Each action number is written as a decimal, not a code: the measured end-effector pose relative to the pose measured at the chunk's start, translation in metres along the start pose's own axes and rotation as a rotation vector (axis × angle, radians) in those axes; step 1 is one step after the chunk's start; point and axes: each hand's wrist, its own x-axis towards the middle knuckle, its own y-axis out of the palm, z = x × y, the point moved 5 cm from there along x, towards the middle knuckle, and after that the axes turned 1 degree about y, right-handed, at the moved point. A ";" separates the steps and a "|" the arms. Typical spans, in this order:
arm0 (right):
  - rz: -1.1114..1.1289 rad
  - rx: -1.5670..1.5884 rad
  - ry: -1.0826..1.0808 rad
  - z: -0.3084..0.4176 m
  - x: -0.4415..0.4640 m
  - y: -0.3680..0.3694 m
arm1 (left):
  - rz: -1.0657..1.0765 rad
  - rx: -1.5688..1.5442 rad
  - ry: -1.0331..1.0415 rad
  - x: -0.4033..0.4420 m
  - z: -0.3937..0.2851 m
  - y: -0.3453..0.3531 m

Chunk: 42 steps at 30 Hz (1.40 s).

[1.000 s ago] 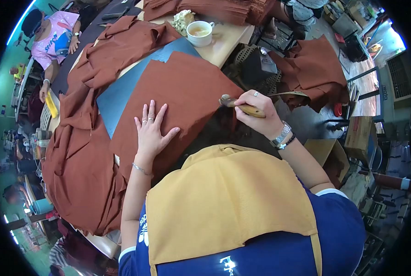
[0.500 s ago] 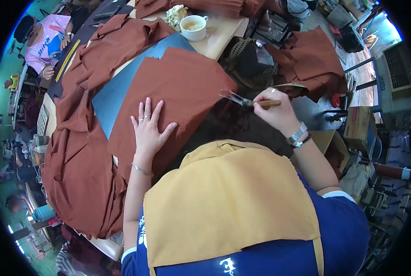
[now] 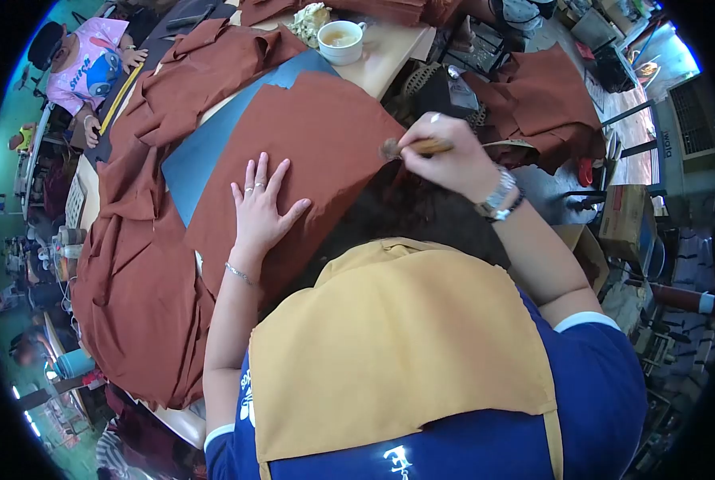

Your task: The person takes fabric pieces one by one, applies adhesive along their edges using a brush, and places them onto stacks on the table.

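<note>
A reddish-brown leather sheet (image 3: 317, 132) lies partly over a blue board (image 3: 205, 152). My left hand (image 3: 263, 210) rests flat on the sheet, fingers spread. My right hand (image 3: 449, 156) grips the wooden handle of a brush (image 3: 429, 146), whose head is at the sheet's right edge; whether it touches is hard to tell. More crumpled brown leather (image 3: 145, 292) lies to the left. Beyond the sheet stands a white cup (image 3: 341, 53) holding a pale liquid, beside a whitish crumpled lump (image 3: 309, 24).
A person in a pink shirt (image 3: 88, 68) is across the table, hands near a yellow strip (image 3: 120, 104). Brown leather (image 3: 545, 104) hangs over something at the right. A cardboard box (image 3: 625, 216) stands at the right, and folded leather (image 3: 381, 10) lies at the table's far side.
My right hand and the brush first moved right, off the sheet's edge, then back left and up to it. My left hand stays flat. The other person's hands have shifted around the yellow strip.
</note>
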 end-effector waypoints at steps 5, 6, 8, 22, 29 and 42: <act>0.134 -0.400 0.108 -0.030 -0.014 -0.032 | 0.020 -0.010 0.030 0.013 0.002 -0.003; 0.103 -0.322 0.087 -0.024 -0.011 -0.032 | 0.019 -0.013 0.039 0.017 0.003 -0.002; 0.037 -0.159 0.047 -0.004 0.002 -0.022 | 0.026 -0.014 0.056 0.023 0.004 0.001; 0.146 -0.010 -0.071 -0.002 0.004 0.018 | 0.036 -0.024 0.197 0.067 0.004 0.005; 0.108 -0.112 0.044 0.002 0.009 -0.009 | 0.045 -0.042 0.267 0.089 0.000 0.005; 0.177 -0.019 0.008 -0.005 0.004 0.015 | 0.087 -0.005 0.340 0.121 -0.008 0.010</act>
